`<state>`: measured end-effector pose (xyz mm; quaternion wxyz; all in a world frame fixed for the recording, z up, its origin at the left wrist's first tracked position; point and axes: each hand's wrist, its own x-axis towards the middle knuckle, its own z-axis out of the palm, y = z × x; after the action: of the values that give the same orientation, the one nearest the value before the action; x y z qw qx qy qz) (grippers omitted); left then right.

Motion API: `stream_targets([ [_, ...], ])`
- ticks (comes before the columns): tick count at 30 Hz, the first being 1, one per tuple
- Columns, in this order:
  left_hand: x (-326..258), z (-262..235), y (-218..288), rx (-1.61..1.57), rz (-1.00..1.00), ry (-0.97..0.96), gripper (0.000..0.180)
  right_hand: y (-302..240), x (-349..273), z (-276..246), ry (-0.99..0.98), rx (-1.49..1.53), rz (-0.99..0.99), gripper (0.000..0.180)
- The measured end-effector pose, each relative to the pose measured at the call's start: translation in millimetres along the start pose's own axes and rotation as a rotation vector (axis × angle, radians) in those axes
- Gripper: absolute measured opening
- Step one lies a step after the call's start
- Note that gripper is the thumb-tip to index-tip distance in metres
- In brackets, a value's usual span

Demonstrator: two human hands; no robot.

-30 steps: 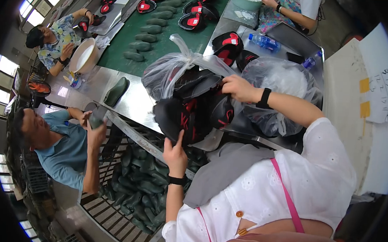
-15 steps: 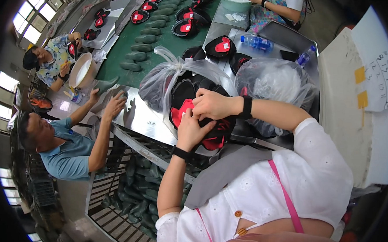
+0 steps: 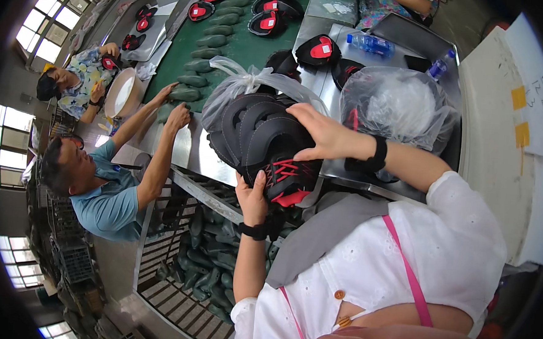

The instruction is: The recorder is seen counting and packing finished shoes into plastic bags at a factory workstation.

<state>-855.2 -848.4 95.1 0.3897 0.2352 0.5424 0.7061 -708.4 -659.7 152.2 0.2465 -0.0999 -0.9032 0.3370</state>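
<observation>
In front of me a black shoe upper (image 3: 249,131) with red lacing and a red tongue edge is held between both hands, its outer side turned up. My left hand (image 3: 252,200) grips its lower edge beside the lacing, thumb on top. On the right edge my right hand (image 3: 334,138) holds on, thumb apart from the fingers. Just behind the upper lies a knotted clear plastic bag (image 3: 239,85); its contents are mostly hidden. More black uppers with red linings (image 3: 319,50) rest on the metal tabletop beyond.
At right stand an open clear plastic bag (image 3: 404,106) and blue-labelled bottles (image 3: 371,44). Green shoe lasts (image 3: 193,79) line the green belt (image 3: 173,60); many more fill a barred cart (image 3: 208,255) below. A co-worker in blue (image 3: 107,201) reaches toward the lasts at left.
The upper has been turned from its red inner side to its black outer side. My hands have moved apart to its edges. The co-worker's hands have moved onto the belt's lasts.
</observation>
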Motion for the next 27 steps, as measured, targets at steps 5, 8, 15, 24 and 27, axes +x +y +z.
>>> stream_targets([
  [5, -4.6, -2.0, -9.7, 0.055, 0.060, 0.077, 0.036, -20.8, -7.1, 4.3, 0.110, 0.106, 0.124, 0.049],
  [8, -8.0, -7.2, -8.1, 0.085, 0.041, 0.037, 0.042, -38.9, -11.3, -4.7, 0.038, 0.297, 0.256, 0.031],
  [15, -10.3, -9.0, 33.4, 0.300, -0.062, -0.221, 0.070, -41.8, -9.7, -1.6, 0.200, 0.258, -0.457, 0.012],
  [24, 10.3, -11.7, 67.3, -0.025, 0.087, -0.012, 0.039, -49.7, -16.7, -14.3, -0.108, 0.277, -0.605, 0.019],
  [27, 13.3, -33.2, 74.8, 0.120, 0.176, -0.009, 0.039, -44.5, -15.9, -21.2, -0.019, 0.287, -0.589, 0.020],
])
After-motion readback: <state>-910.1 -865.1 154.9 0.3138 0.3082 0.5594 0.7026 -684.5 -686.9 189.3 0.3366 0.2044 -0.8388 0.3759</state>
